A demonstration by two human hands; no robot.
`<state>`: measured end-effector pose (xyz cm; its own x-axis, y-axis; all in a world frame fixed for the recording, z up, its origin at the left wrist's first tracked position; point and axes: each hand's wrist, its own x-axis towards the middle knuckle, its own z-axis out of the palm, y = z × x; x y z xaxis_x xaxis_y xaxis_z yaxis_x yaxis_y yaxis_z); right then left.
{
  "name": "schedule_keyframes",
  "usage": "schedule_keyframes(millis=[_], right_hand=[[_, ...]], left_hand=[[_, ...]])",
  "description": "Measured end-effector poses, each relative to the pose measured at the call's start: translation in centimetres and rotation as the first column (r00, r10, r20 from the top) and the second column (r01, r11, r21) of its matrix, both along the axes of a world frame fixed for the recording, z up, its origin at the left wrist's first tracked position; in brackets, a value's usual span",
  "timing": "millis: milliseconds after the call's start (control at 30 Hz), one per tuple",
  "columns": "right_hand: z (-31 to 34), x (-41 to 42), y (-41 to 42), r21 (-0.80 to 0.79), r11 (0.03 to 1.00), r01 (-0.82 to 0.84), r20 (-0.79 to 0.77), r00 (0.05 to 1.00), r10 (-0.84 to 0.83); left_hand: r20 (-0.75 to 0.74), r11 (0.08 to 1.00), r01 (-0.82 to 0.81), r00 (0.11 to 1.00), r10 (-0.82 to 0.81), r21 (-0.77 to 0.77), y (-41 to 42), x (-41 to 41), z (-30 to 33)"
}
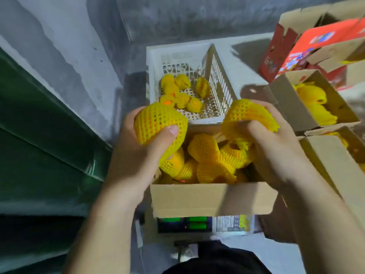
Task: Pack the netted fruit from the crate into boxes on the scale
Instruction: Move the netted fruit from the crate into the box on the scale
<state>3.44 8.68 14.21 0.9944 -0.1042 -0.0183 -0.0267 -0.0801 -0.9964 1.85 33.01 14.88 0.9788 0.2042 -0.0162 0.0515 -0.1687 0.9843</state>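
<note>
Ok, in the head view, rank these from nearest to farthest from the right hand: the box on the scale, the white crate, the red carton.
1. The box on the scale, directly beneath the right hand, which grips a netted fruit above it.
2. The white crate, just beyond the box, ahead and slightly left.
3. The red carton, farthest, at the upper right.

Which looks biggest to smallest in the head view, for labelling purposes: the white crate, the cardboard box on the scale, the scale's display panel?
1. cardboard box on the scale, though it is nearer the camera
2. white crate
3. scale's display panel, mostly hidden under the box
</note>
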Motion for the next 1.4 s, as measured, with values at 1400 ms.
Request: schedule_keyframes(millis=[1400], right_hand=[[0.2,-14.3,7.6,0.353,0.893,-0.280,-0.043,0.948,0.314]], left_hand=[[-0.025,0.801,0.583,0.810,-0.586,0.137,3.8,-11.4,-2.0]])
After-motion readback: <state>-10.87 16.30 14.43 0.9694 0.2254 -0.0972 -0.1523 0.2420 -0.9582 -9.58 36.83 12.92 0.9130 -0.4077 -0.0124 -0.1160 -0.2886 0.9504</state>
